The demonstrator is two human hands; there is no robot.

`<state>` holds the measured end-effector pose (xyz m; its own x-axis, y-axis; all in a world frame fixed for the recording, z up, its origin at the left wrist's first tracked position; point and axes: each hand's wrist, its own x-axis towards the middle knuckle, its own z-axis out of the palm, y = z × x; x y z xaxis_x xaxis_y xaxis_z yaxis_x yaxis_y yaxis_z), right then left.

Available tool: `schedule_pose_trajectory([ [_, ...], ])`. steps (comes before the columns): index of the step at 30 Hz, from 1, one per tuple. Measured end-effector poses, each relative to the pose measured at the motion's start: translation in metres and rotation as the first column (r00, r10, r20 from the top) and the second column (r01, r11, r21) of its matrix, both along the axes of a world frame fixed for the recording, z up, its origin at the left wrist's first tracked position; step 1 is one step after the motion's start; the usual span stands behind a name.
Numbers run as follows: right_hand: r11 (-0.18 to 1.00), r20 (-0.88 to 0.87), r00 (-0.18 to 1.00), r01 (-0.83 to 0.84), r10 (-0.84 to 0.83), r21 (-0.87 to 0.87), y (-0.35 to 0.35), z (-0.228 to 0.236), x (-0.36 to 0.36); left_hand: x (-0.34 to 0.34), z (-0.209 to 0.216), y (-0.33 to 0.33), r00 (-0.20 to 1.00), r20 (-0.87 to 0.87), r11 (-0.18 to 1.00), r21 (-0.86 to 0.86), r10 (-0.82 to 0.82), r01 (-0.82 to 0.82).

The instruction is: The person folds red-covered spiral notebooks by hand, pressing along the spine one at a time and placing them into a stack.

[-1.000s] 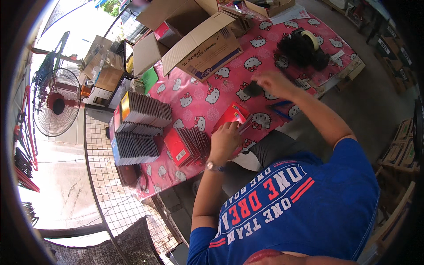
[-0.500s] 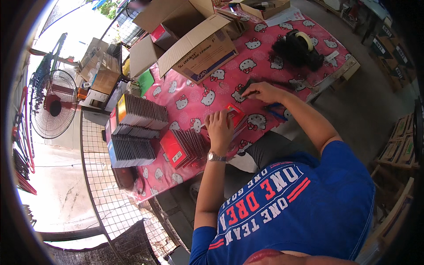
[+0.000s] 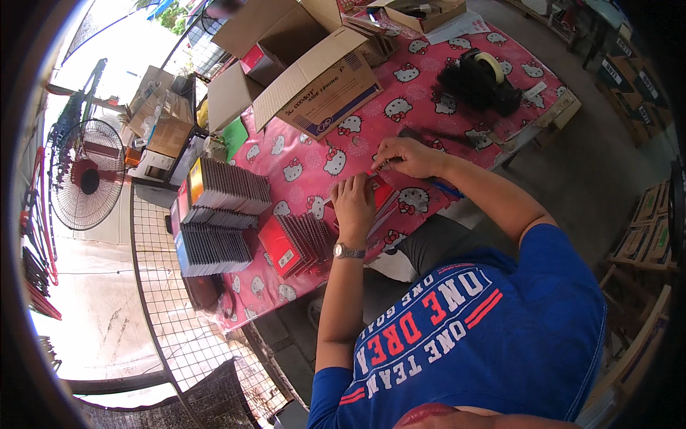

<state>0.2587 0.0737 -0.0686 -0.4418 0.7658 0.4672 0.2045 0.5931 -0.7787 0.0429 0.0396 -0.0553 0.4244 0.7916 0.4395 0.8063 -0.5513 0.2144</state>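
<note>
A red flat packet (image 3: 386,196) lies on the pink cartoon-cat tablecloth (image 3: 429,79) in front of me. My left hand (image 3: 354,204), with a wristwatch, lies flat on the packet and holds it down. My right hand (image 3: 404,154) is just beyond it, fingertips pinched on a small pale strip (image 3: 376,170) at the packet's far edge. The two hands nearly touch. A fanned row of red packets (image 3: 296,243) lies to the left of my left hand.
Stacks of dark thin packets (image 3: 218,218) stand at the table's left end. Open cardboard boxes (image 3: 321,79) fill the back. A black tape dispenser (image 3: 479,79) sits at the right. A standing fan (image 3: 86,175) and wire mesh (image 3: 179,314) are on the left.
My right hand has drawn back from the far right of the table to the red packet. My left hand has slid onto the packet and flattened on it.
</note>
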Motion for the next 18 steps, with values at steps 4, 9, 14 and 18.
schedule_pose_trajectory([
  [4, 0.996, 0.052, 0.995, -0.085, 0.085, -0.006, 0.003, -0.014, 0.004, -0.002, 0.005, -0.002, 1.000, 0.015, 0.999, -0.024, -0.021, 0.021],
  [9, 0.969, 0.062, 0.993, -0.086, 0.103, -0.231, -0.014, 0.008, -0.015, -0.011, 0.006, -0.008, 1.000, 0.003, 0.999, -0.054, -0.008, 0.008],
  [14, 0.919, 0.087, 0.981, -0.131, 0.175, -0.371, -0.007, 0.024, -0.009, 0.002, 0.010, -0.010, 0.991, -0.132, 0.999, -0.036, -0.012, 0.008],
  [18, 0.937, 0.244, 0.946, -0.125, 0.212, -0.326, -0.004, 0.029, -0.012, 0.000, 0.009, -0.011, 0.992, -0.126, 0.999, -0.053, -0.013, 0.006],
])
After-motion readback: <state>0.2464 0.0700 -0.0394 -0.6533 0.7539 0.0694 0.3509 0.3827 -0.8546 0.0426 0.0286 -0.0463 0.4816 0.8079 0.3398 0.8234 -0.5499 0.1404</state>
